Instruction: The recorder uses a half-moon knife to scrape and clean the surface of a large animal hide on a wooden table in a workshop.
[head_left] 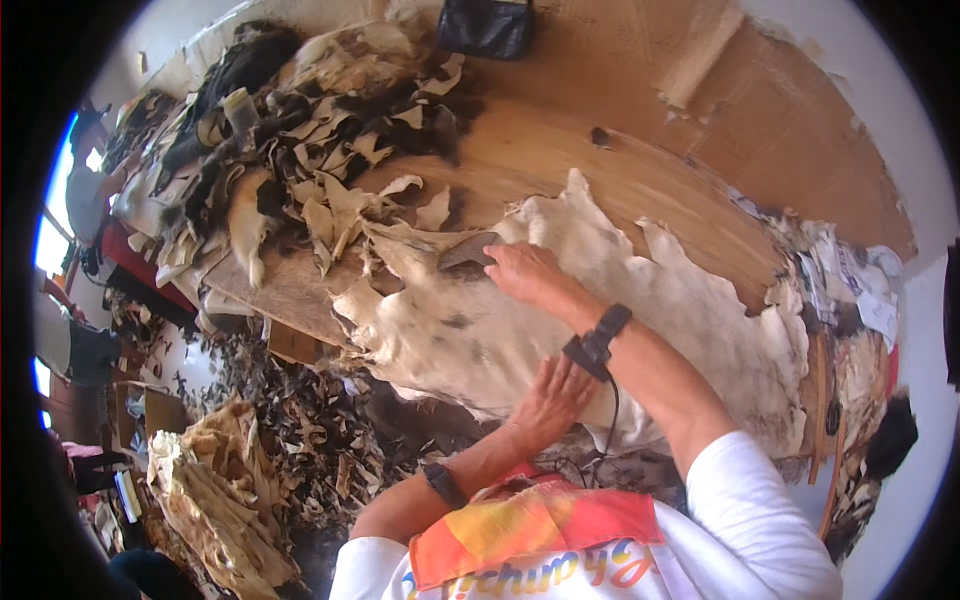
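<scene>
A large pale hide [600, 320] with ragged edges and a few dark spots is spread over the wooden table. My left hand [556, 400] lies flat on the near part of it, fingers stretched out and holding nothing. Farther up the hide, my right hand [528, 275] has its fingers closed at the right end of a thin grey-brown flat piece [467, 251]. Whether that piece is a separate template or a turned-up flap of hide I cannot tell. Each wrist wears a dark band, and a cable hangs from the right one.
Fur and hide scraps [340, 140] are heaped at the far left of the table [630, 175]. A black bag [487, 28] hangs at the back. Scraps litter the floor, beside a crumpled hide bundle [215, 490]. Other people [88, 190] are at the far left. Papers [875, 315] lie right.
</scene>
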